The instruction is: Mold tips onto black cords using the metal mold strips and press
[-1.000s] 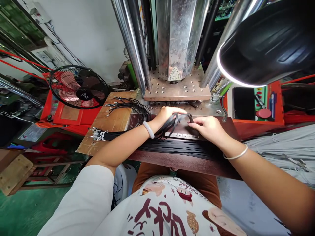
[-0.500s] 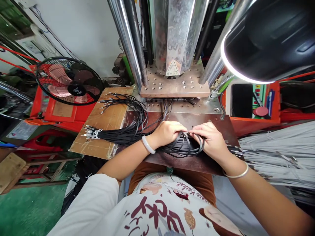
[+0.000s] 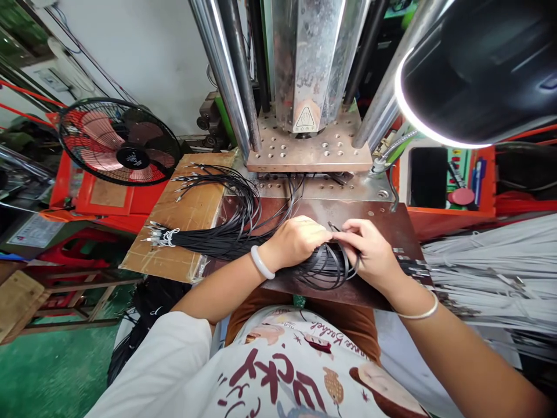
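Observation:
Black cables with metal-tipped ends lie across the brown work plate in front of me. My left hand is closed on looped black cable over the bundle, fingertips pointing right. Close against it, my right hand pinches black cable between thumb and fingers, and a short dark end sticks up between the two hands. Loops hang below both hands. A white tie binds the bundle's left end, which rests on the cardboard. Some loose cables curve up behind it and others run under the press.
A press with a drilled metal plate stands right behind the work plate. A black lamp hangs at upper right. At left is a fan. Bundles of grey cables lie at right, below an orange tray.
My right hand's fingers have shifted slightly and spread, and the dark cable end now stands up more between the hands. The loops beneath hang a little lower.

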A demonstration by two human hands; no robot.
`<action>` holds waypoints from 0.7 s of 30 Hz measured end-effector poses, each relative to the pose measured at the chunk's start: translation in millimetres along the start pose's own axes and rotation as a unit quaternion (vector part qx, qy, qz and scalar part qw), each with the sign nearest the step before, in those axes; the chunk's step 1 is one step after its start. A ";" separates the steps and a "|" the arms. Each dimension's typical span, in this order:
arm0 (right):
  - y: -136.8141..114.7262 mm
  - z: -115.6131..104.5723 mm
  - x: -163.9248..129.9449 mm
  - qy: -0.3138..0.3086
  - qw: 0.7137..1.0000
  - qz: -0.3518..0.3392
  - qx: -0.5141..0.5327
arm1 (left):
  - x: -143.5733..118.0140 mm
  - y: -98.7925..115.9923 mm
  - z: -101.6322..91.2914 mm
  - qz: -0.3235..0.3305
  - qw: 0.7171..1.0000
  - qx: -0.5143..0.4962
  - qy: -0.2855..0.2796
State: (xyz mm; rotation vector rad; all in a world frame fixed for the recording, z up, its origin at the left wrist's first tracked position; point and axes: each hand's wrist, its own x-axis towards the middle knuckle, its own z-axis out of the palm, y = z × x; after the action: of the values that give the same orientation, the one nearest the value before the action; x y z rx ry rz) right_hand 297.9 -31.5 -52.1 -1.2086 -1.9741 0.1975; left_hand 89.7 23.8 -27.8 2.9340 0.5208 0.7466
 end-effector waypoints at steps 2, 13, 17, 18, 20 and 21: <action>1.1 -3.5 -3.6 0.059 0.996 0.063 0.016 | -0.5 2.5 1.8 0.024 1.000 0.008 -0.014; -11.0 -29.0 -5.7 0.107 0.991 0.060 0.053 | 6.8 3.4 -19.9 -0.157 0.980 0.084 -0.084; -11.7 -34.8 -2.8 0.063 0.998 0.014 0.014 | 6.4 -14.6 -13.7 -0.163 0.985 -0.038 -0.050; -11.6 -35.5 -1.9 0.060 0.998 0.007 0.003 | 5.0 -19.6 -9.7 -0.164 0.984 -0.059 -0.050; -11.4 -36.5 0.1 0.057 0.998 -0.010 -0.019 | 1.8 -27.6 -1.8 -0.181 0.979 -0.086 -0.032; -11.3 -37.0 1.1 0.052 0.998 -0.018 -0.028 | 0.3 -30.3 1.4 -0.191 0.977 -0.096 -0.018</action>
State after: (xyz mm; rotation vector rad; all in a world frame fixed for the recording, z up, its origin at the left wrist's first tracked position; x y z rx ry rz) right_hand 315.6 -46.2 -21.0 -1.1940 -1.9196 0.0590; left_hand 81.3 52.4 -33.4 2.5518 0.9176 0.6509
